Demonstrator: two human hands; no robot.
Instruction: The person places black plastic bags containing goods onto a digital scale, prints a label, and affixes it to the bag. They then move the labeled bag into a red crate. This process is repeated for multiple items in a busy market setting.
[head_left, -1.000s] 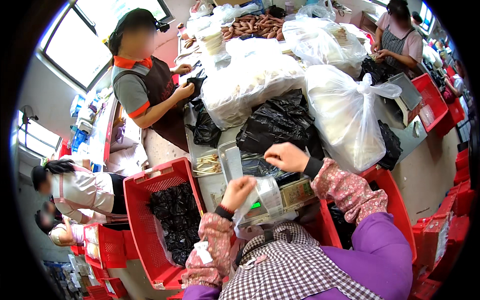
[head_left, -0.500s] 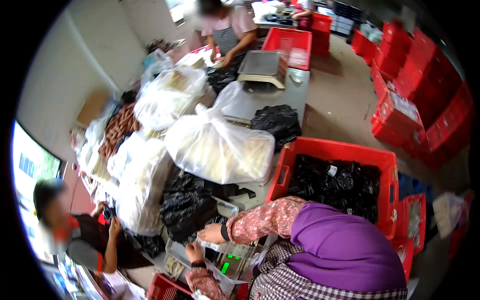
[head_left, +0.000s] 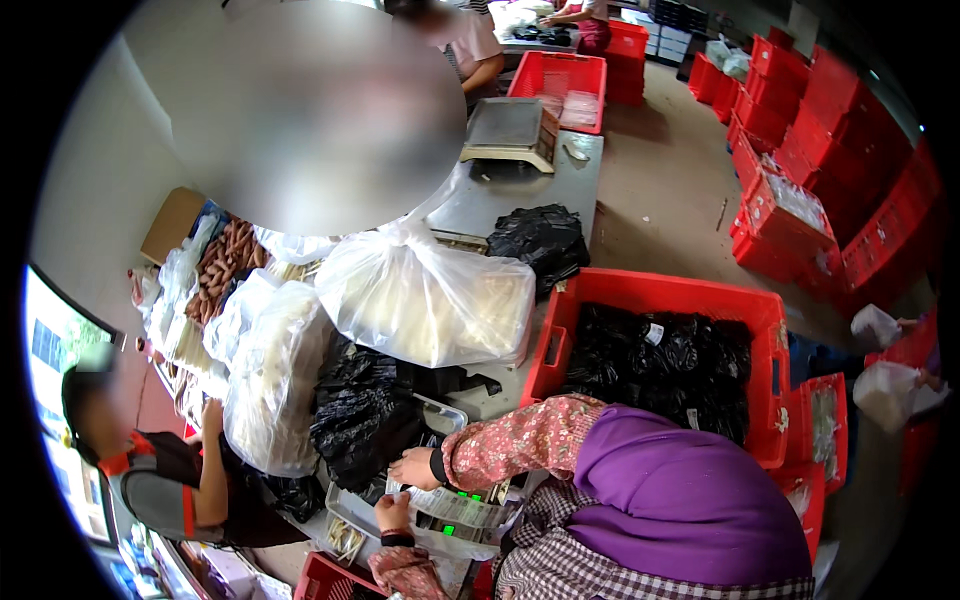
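Note:
My left hand (head_left: 393, 512) and my right hand (head_left: 414, 468) are close together at the left end of a printed white strip (head_left: 465, 509). The left hand's fingers are closed at the strip's end. My right hand is bent above it; whatever its fingers hold is hidden. The strip lies across a scale with a lit green display (head_left: 449, 530). A crumpled black plastic bag (head_left: 365, 410) rests just beyond my hands, beside a clear plastic tray (head_left: 445, 415). Left of my left hand is a container with pale sticks (head_left: 345, 535). Purple cloth and a checkered apron cover my body.
Large clear bags of pale goods (head_left: 430, 300) fill the table. A red crate (head_left: 700, 290) with black-wrapped packs stands right; stacked red crates (head_left: 830, 140) line the far right. One co-worker (head_left: 170, 480) stands left, another (head_left: 460, 45) at the back beside a scale (head_left: 510, 130).
The strip now covers more of the green display. My right hand has shifted slightly left. The left co-worker's hand has risen, and the dark item it held is no longer visible.

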